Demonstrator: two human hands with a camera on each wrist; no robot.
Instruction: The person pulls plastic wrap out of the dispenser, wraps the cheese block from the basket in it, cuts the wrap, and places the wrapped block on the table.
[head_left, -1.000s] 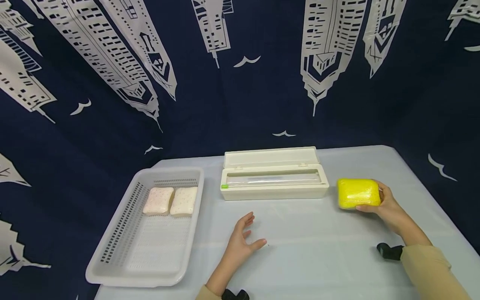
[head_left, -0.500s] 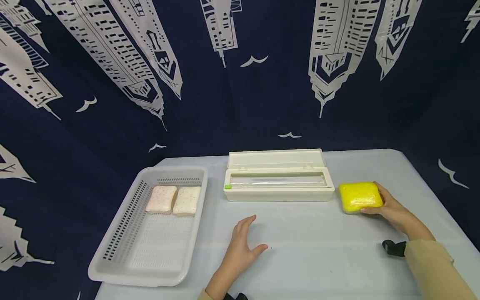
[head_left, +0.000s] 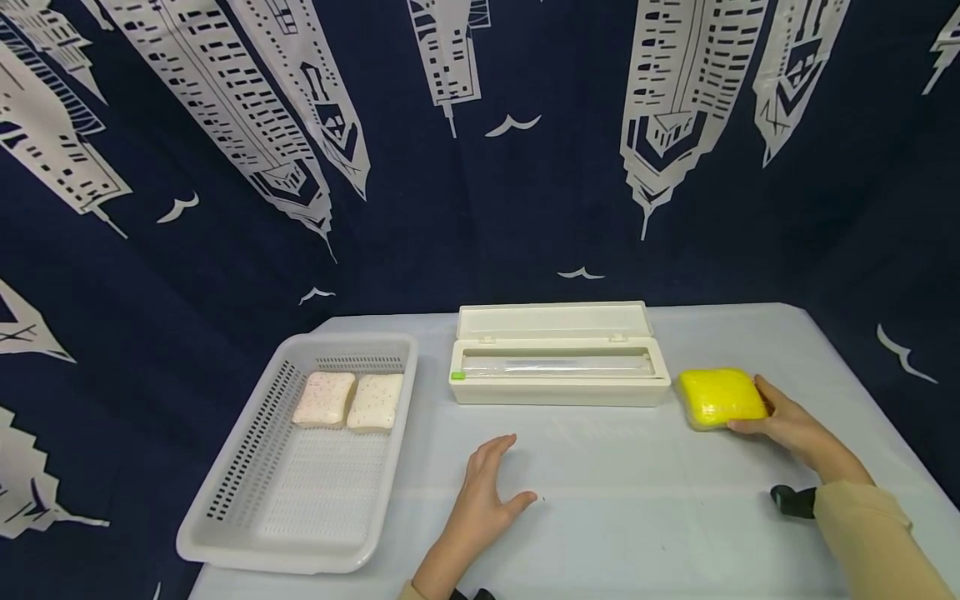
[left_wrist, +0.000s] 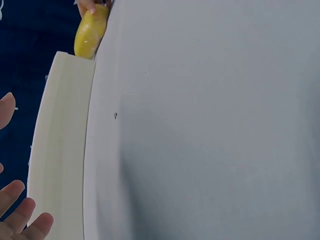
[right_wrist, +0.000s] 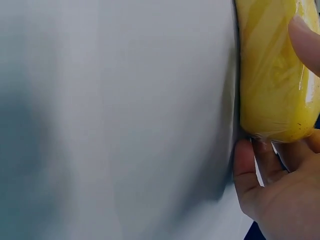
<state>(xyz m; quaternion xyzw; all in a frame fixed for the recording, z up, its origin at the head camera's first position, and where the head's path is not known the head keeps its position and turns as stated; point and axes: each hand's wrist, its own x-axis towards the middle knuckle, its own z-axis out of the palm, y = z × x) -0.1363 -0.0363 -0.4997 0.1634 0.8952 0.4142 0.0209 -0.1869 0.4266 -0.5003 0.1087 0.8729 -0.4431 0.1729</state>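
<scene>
On the right side of the table, a yellow block (head_left: pixel 720 398) wrapped in shiny clear film sits low by the surface. My right hand (head_left: pixel 787 423) grips its right end, the thumb along the front and the fingers reaching behind and under. In the right wrist view the film on the block (right_wrist: pixel 275 75) is creased, with fingertips right at its lower end. My left hand (head_left: pixel 480 498) hovers over the middle front of the table, fingers spread and nothing in them. Behind it stands a white cling film dispenser (head_left: pixel 562 393), lid raised, with a clear roll inside.
To the left, a white plastic basket (head_left: pixel 300 558) with slotted sides holds two pale speckled blocks (head_left: pixel 324 400) at its far end. White cloth covers the table (head_left: pixel 637 517). A dark blue curtain (head_left: pixel 487 217) with printed buildings hangs behind.
The yellow block has come down slightly toward the table, still held by my right hand. My left hand stays nearly in place, and the head view has shifted a little.
</scene>
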